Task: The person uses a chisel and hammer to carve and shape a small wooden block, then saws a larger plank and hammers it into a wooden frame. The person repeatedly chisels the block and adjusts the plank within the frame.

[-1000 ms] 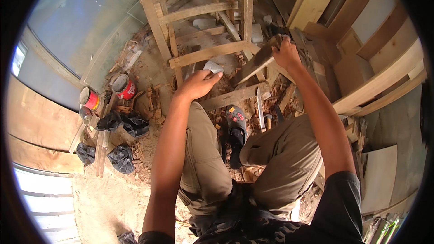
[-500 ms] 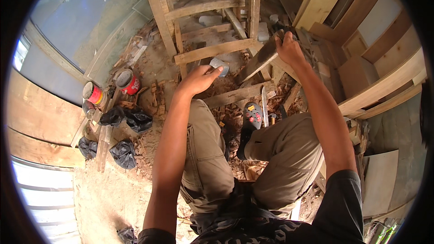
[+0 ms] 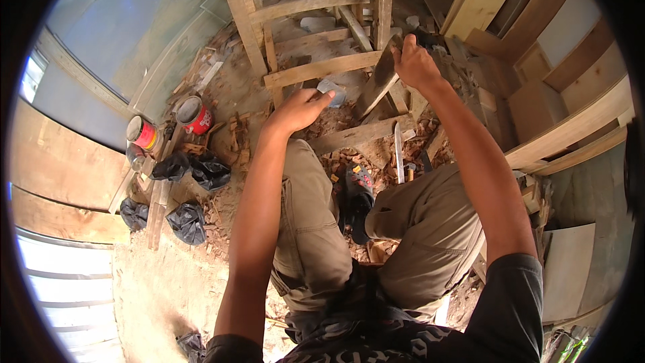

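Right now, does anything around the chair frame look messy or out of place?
Yes. Wood chips litter the floor under the chair frame, and a blade lies loose among them beside the shoe.

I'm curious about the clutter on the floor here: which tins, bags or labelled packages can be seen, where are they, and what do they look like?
Open tin: on the floor left of the wooden frame, round, red label.
Second tin: farther left, red and yellow label.
Black plastic bags: crumpled, just below the tins.
More black bags: lower down, beside a wooden strip.
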`<control>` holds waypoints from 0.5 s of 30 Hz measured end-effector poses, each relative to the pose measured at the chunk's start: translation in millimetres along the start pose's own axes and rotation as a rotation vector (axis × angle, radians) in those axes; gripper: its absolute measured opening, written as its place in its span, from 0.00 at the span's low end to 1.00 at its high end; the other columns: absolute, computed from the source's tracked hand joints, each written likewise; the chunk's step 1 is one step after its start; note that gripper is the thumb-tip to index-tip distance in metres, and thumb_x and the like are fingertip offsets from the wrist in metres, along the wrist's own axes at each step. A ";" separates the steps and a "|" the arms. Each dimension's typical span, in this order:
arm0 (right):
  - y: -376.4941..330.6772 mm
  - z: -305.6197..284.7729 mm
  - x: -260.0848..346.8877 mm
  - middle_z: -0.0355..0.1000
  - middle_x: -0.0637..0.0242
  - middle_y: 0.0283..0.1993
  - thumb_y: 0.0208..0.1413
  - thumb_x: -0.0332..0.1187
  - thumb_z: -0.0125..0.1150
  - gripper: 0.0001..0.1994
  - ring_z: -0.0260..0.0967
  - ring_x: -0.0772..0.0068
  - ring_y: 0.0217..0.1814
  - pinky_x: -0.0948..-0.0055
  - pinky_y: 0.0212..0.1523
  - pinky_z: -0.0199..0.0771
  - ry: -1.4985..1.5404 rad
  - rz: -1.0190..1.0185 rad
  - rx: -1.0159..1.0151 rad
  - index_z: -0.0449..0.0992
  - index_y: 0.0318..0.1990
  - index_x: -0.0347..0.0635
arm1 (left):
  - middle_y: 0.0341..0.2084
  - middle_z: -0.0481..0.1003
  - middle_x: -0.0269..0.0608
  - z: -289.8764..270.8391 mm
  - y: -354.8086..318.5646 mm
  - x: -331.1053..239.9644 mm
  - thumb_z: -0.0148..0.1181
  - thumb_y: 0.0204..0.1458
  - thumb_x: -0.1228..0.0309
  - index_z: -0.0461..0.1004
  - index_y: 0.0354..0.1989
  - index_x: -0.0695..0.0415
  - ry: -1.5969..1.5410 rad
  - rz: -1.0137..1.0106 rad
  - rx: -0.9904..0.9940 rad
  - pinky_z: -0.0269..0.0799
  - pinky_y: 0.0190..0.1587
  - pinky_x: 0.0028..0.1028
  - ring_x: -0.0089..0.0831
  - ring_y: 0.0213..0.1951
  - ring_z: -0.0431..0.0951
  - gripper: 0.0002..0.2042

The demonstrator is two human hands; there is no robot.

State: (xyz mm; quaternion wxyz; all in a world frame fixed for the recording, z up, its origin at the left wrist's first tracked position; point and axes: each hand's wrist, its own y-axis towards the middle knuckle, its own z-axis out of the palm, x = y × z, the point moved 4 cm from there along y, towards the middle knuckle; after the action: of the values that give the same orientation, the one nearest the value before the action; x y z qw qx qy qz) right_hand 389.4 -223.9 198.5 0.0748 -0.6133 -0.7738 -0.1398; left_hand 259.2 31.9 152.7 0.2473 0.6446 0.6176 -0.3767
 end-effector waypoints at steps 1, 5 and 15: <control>-0.7 0.5 0.8 0.70 0.27 0.52 0.69 0.48 0.44 0.32 0.72 0.31 0.55 0.48 0.56 0.76 0.008 0.000 -0.006 0.52 0.65 0.24 | 0.31 0.76 0.47 -0.6 -0.4 2.2 0.51 0.62 0.41 0.77 0.40 0.64 0.020 -0.014 -0.007 0.70 0.44 0.38 0.38 0.37 0.75 0.30; -5.8 -0.1 1.9 0.70 0.28 0.51 0.69 0.46 0.45 0.28 0.72 0.31 0.55 0.48 0.55 0.76 -0.022 0.010 -0.056 0.56 0.60 0.26 | 0.32 0.78 0.48 -0.5 -1.1 10.6 0.51 0.62 0.40 0.77 0.41 0.64 0.017 -0.023 -0.027 0.70 0.45 0.38 0.39 0.39 0.76 0.31; -4.8 -6.1 -5.3 0.72 0.30 0.49 0.68 0.45 0.48 0.23 0.73 0.31 0.53 0.45 0.54 0.76 0.012 0.007 -0.065 0.58 0.54 0.30 | 0.36 0.79 0.52 -0.1 -2.3 5.6 0.49 0.63 0.41 0.78 0.42 0.63 0.020 0.050 -0.028 0.70 0.48 0.39 0.44 0.42 0.78 0.31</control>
State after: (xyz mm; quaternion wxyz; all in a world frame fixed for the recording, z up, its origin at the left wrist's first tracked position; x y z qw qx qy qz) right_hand 385.7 -231.7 202.2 0.0597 -0.6171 -0.7664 -0.1683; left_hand 256.7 35.6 148.7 0.2593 0.6599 0.6092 -0.3552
